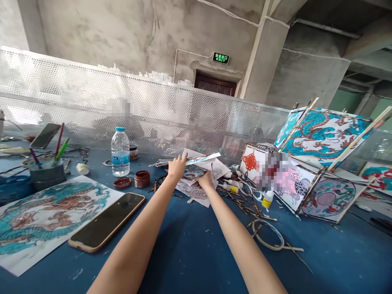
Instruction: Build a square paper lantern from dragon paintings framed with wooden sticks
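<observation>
Both arms reach forward over the blue table. My left hand point(177, 166) grips a thin painted panel point(202, 158) with dark sticks along its edge, which is tilted up off the papers. My right hand point(204, 179), fingers bent, holds the edge of a painted sheet point(191, 172) just below that panel. Beneath the hands lies a line-drawn paper point(196, 192) with a scale pattern, and another drawn sheet point(218, 168) sticks out to the right. The fingertips of both hands are partly hidden.
Left: a finished dragon painting point(58, 208), a phone point(107, 220), a water bottle point(120, 153), an open paint jar point(142, 179) and a brush cup point(45, 175). Right: glue bottles point(267, 199), loose sticks point(248, 206), a ring point(269, 237) and a painted lantern frame point(321, 139). A perforated screen point(153, 110) stands behind.
</observation>
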`<action>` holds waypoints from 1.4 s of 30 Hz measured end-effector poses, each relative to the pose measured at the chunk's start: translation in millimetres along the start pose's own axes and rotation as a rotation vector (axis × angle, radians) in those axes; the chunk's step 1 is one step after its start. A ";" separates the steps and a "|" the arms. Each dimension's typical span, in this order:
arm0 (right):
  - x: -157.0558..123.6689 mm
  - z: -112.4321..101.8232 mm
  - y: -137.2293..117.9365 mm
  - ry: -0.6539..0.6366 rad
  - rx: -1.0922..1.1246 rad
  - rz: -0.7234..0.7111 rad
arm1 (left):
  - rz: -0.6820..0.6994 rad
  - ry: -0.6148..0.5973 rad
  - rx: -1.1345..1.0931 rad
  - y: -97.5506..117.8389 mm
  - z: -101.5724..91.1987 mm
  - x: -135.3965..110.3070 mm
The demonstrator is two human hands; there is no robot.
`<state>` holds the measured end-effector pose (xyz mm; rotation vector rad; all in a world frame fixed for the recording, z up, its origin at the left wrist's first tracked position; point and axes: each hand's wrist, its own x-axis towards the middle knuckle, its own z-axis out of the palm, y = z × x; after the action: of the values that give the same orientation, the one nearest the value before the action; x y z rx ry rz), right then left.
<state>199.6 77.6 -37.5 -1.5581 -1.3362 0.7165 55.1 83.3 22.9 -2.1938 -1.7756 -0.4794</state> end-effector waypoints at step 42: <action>-95.7 -102.7 28.7 -0.193 -0.502 -0.216 | -0.036 -0.131 -0.151 -20.9 -27.3 -92.0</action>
<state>278.9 -41.7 -35.8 -1.7199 -1.9024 0.4201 14.9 -5.2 8.9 -2.3477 -1.9061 -0.5035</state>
